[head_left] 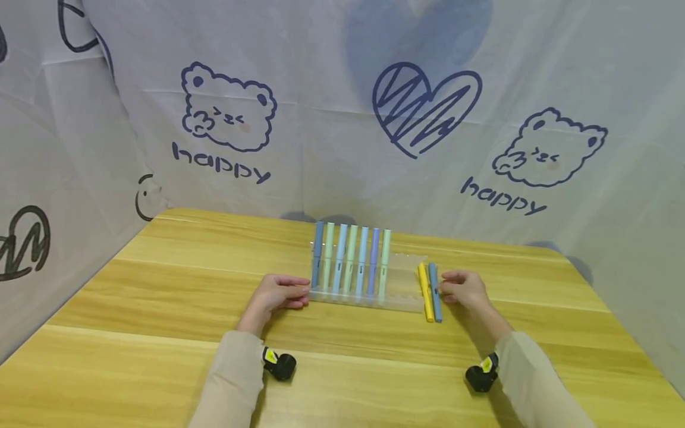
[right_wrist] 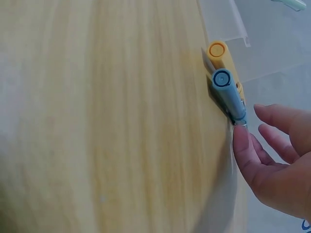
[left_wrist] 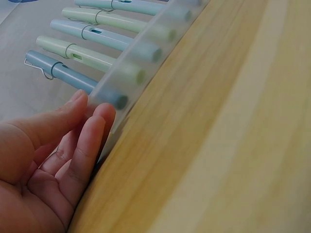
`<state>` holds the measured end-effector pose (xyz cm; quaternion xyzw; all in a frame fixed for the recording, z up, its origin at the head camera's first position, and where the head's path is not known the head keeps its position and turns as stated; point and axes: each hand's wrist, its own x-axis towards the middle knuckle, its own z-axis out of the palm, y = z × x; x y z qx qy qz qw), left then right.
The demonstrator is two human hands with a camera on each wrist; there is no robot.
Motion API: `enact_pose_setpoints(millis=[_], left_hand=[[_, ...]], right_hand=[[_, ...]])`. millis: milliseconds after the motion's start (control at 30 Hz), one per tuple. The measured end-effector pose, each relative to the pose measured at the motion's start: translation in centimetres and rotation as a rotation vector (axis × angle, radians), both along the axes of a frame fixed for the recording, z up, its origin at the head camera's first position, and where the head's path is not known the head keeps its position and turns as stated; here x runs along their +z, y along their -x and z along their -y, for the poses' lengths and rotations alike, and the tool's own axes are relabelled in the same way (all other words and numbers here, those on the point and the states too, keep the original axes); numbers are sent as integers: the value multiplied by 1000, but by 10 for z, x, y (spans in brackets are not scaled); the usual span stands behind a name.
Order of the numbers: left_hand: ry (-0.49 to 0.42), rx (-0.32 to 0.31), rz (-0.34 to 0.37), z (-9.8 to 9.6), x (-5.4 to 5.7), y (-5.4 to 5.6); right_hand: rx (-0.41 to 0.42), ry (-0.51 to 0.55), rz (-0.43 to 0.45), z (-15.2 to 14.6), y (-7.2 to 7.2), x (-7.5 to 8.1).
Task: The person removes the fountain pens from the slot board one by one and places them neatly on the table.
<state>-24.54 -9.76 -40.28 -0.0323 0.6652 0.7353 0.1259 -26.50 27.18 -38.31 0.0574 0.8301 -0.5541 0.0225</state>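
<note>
A clear plastic pen rack (head_left: 405,303) stands on the table, with several pastel pens leaning upright in its left part. At its left end, my left hand (head_left: 282,291) pinches the rack's corner between thumb and fingertips, beside a dark blue pen (left_wrist: 73,77). Against the right end lie a yellow pen (head_left: 425,291) and a blue pen (head_left: 436,294), side by side. My right hand (head_left: 464,289) is just right of the blue pen. In the right wrist view its thumb and fingers are parted, the thumb tip close to that pen; contact is hard to tell.
The wooden table (head_left: 353,380) extends around the rack. Behind it hangs a white cloth (head_left: 326,125) with bear, heart and "happy" drawings. Small black cameras (head_left: 279,364) are worn on both wrists.
</note>
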Motion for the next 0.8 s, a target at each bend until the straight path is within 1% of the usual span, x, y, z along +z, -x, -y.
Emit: enact_pose_setpoints(millis=[233, 333, 400, 467, 567, 633, 800], left_hand=[[2, 5, -4, 0, -1, 0], [3, 3, -6, 0, -1, 0], [4, 7, -6, 1, 0, 0], [4, 2, -11, 1, 0, 0], [2, -1, -12, 1, 0, -1], [-1, -3, -15, 1, 1, -1], [-3, 2, -13, 0, 1, -1]], right_hand=[[-43, 31, -11, 1, -5, 7], [-29, 37, -56, 0, -4, 6], [-34, 61, -80, -3, 1, -1], [-27, 81, -111, -9, 8, -11], [-46, 114, -141, -16, 20, -27], [-41, 115, -167, -18, 27, -34], [-21, 150, -202, -18, 34, -43]])
